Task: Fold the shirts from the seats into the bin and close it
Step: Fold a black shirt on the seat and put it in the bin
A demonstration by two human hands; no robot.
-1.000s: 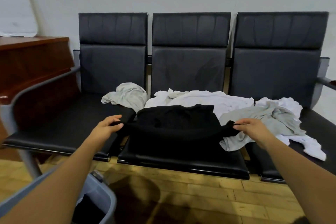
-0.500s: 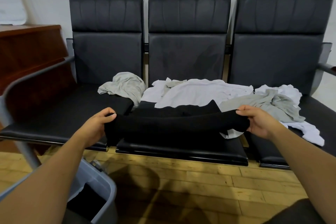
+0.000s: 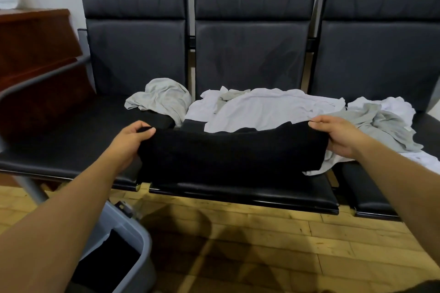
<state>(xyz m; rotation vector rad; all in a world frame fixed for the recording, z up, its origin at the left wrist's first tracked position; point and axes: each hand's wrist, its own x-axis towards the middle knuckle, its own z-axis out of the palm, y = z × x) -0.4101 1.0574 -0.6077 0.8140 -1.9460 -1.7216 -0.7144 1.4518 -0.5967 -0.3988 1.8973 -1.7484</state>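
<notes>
**Now lifted: black shirt (image 3: pixel 233 152) off the middle seat (image 3: pixel 238 192)**

Head view. Flat on the cushion a second ago; now raised and hanging as a doubled band before the seat's front edge. Pinched at the top corners by left hand (image 3: pixel 129 140) and right hand (image 3: pixel 338 135), fingers curled on cloth. Judged: one more fold, then into the open bin (image 3: pixel 140 242) at lower left. Grey shirt (image 3: pixel 162 97) and white shirt (image 3: pixel 269 107) unfolded behind.

The bin (image 3: pixel 140 233) is cut off at the bottom edge.
</notes>
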